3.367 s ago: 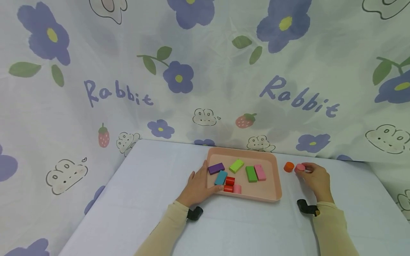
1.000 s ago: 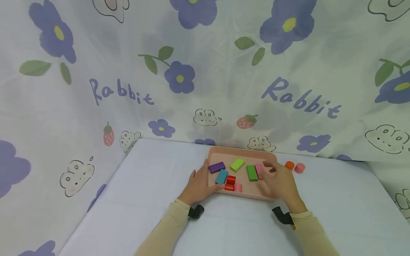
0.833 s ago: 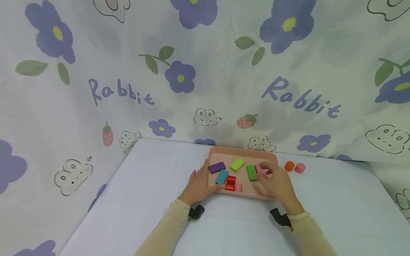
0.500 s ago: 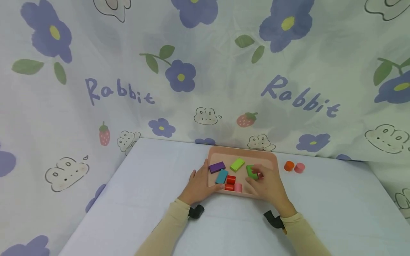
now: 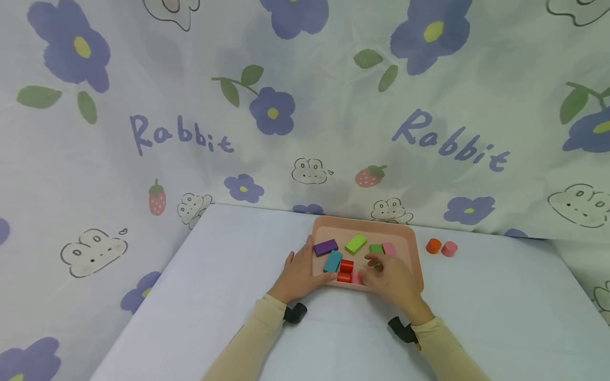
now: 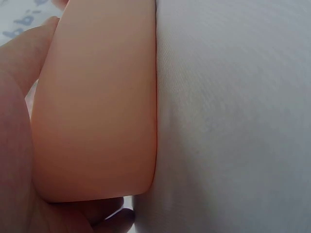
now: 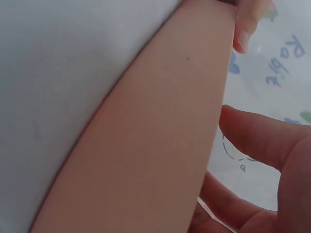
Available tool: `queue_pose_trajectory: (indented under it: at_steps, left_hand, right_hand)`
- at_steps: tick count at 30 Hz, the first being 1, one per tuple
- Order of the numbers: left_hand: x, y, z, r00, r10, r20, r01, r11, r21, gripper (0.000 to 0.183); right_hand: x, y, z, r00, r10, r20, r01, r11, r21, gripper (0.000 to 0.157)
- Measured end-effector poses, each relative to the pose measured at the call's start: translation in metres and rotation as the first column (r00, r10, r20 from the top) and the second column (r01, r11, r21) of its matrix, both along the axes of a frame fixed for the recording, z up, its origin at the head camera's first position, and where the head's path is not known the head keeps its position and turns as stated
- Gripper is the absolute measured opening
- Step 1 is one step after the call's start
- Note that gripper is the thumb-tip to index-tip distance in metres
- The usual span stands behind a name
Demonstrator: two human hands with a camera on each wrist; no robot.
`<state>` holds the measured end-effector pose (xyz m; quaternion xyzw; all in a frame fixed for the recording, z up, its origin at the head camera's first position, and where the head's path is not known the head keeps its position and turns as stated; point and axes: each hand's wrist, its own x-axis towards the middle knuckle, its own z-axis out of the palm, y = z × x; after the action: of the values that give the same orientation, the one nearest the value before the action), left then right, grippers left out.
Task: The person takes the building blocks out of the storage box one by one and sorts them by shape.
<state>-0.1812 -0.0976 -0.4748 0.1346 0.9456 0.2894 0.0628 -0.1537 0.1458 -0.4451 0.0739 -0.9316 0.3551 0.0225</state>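
Observation:
A shallow peach tray (image 5: 364, 221) lies on the white table. My left hand (image 5: 296, 276) grips its near left corner, thumb over the front rim and fingers along the side; the left wrist view shows the tray wall (image 6: 97, 102) inside that hold. Above the tray's near right part is my right hand (image 5: 393, 281), thumb and index finger apart, with the thumb tip right at a partly hidden pink cylinder (image 5: 355, 277). Two red cylinders (image 5: 346, 266) lie left of it. The hand covers part of a green block (image 5: 376, 248); a pink block (image 5: 388, 248) stands beside that.
Also in the tray are a purple block (image 5: 326, 247), a blue block (image 5: 332, 261) and a lime block (image 5: 356, 244). On the table to the tray's right, an orange cylinder (image 5: 433, 246) and a pink cylinder (image 5: 449, 249) stand side by side. A patterned cloth (image 5: 267, 159) hangs behind.
My right hand let go of the pink cylinder beside the orange one, then moved left across the tray to the other pink cylinder. The left hand stayed at the tray corner.

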Motion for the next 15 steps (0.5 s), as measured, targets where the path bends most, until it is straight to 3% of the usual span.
queue_pose_trajectory:
  at_steps: [15]
  left_hand:
    - [0.000, 0.000, -0.001, 1.000, 0.005, 0.000, -0.005, 1.000, 0.011, 0.117]
  right_hand:
    - [-0.008, -0.011, 0.000, 0.989, 0.017, 0.147, -0.029, 0.996, 0.083, 0.031]
